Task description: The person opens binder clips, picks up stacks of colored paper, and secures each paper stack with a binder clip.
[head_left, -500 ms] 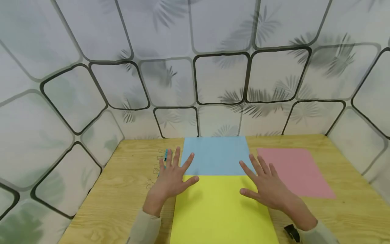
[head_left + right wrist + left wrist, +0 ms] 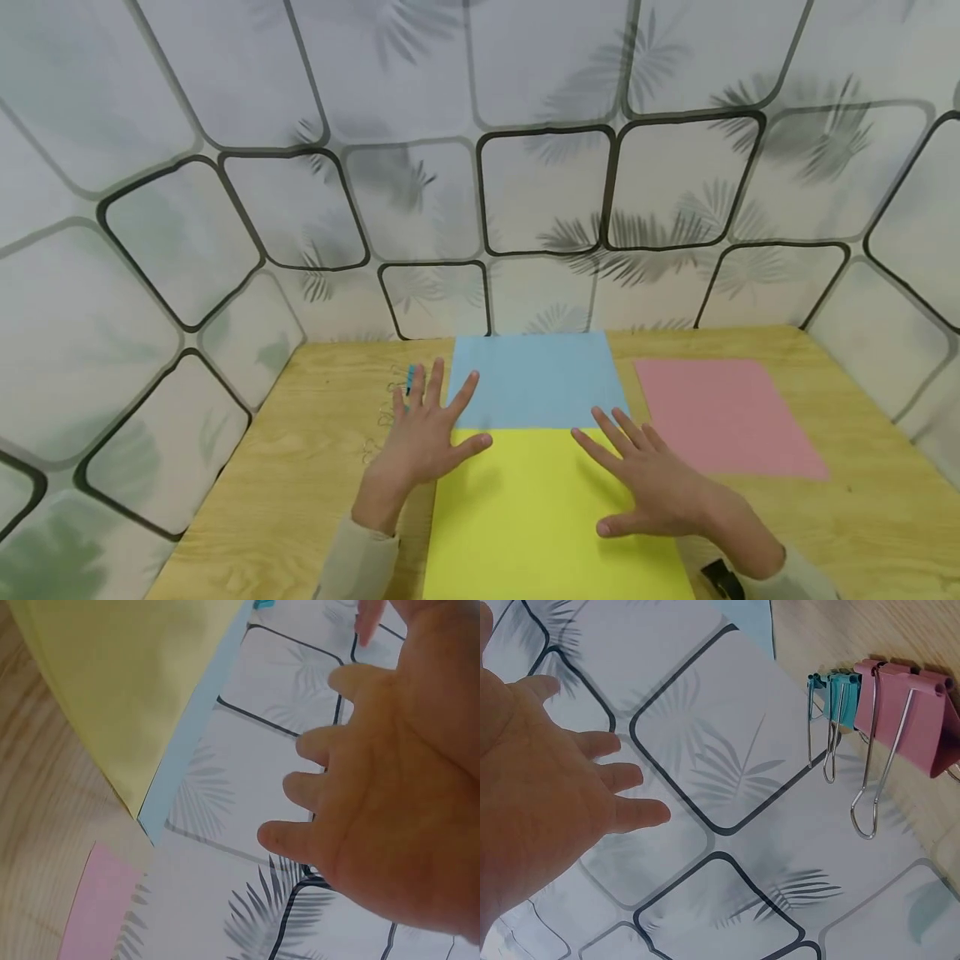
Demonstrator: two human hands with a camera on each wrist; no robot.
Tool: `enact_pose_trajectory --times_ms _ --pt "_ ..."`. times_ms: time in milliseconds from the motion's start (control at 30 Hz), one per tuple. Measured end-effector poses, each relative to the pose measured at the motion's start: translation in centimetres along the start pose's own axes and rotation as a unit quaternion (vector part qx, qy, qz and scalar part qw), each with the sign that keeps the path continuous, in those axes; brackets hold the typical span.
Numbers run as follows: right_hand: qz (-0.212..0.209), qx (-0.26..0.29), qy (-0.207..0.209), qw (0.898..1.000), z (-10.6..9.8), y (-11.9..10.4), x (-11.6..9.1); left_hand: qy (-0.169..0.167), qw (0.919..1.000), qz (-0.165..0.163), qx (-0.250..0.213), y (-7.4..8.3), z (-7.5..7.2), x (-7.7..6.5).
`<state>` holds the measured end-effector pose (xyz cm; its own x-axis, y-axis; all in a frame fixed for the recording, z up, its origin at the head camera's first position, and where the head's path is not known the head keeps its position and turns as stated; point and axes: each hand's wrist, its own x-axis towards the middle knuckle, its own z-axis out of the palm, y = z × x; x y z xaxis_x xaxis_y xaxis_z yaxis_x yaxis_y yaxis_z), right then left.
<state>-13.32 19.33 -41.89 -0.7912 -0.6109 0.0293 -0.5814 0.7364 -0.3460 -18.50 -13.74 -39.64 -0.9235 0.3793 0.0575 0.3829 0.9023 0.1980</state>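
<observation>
Both hands hover palm down with fingers spread, holding nothing. In the head view my left hand (image 2: 422, 442) is over the left edge of a yellow sheet (image 2: 551, 508), and my right hand (image 2: 656, 483) is over its right side. Beyond the yellow sheet lies a light blue sheet (image 2: 536, 379), which meets its far edge. A pink sheet (image 2: 731, 417) lies flat to the right. Beside the left hand stand binder clips, partly hidden by it in the head view; the left wrist view shows teal binder clips (image 2: 845, 701) and a larger pink binder clip (image 2: 907, 712).
The sheets and clips are on a wooden table (image 2: 247, 508). A patterned wall (image 2: 540, 192) with leaf prints closes off the back and both sides. At the right sleeve is a black strap (image 2: 722, 577).
My right hand has moved a little toward me and to the left, with its thumb lower over the yellow sheet. The left hand is nearly where it was.
</observation>
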Motion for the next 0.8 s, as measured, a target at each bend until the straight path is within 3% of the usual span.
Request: enact_pose_trajectory --times_ms 100,433,800 --pt "-0.025 0.015 -0.021 0.999 0.2 0.1 -0.4 -0.005 1.0000 0.005 -0.001 0.0 0.3 -0.1" --pt "-0.035 0.015 -0.087 0.996 0.3 0.0 -1.1 -0.008 0.9999 0.007 0.011 0.0 0.7 0.0" --pt "-0.059 0.018 -0.083 0.995 1.3 -0.1 -1.2 -0.015 0.9998 0.010 0.009 0.3 0.9 0.1"
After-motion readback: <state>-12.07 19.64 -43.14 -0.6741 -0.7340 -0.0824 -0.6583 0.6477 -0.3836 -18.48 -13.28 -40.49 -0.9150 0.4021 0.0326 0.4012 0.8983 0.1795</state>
